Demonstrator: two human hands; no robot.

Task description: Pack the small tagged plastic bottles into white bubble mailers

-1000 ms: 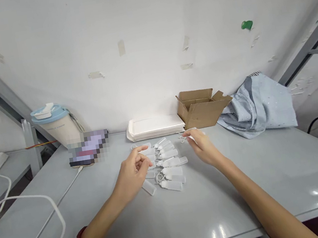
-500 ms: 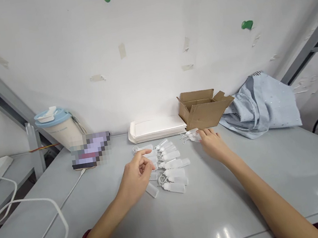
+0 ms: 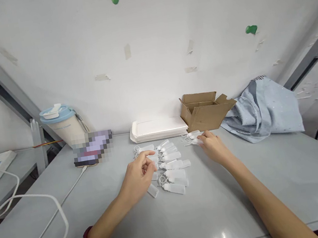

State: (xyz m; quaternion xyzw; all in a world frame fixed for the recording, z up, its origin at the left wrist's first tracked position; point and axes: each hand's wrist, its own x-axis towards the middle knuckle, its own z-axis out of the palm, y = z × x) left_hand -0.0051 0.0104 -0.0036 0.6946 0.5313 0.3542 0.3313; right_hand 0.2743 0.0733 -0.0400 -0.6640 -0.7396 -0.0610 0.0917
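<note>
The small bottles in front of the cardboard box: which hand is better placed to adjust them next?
Probably the right hand: it is at the end of one of these small bottles, in front of the cardboard box. The left hand is farther left, by the larger bottle group.

- Holding the left hand [image 3: 139, 174], with fingers half curled, over the left side of a spread of small translucent bottles [image 3: 171, 156]; grip hard to make out.
- Reaching with the right hand [image 3: 214, 147] to the end of a corded bottle [image 3: 196, 141], fingertips at its edge, just beside another bottle [image 3: 193, 134].
- Lying behind the spread, against the wall [image 3: 153, 83]: a flat white stack [image 3: 160, 127].
- Standing open beside the stack: a cardboard box [image 3: 210, 117], then a bunched blue cloth [image 3: 279, 116].
- Set at left on the gray table [image 3: 205, 220]: a blue-lidded cup [image 3: 65, 125] and a phone [image 3: 95, 147] with a white cable [image 3: 68, 193].
</note>
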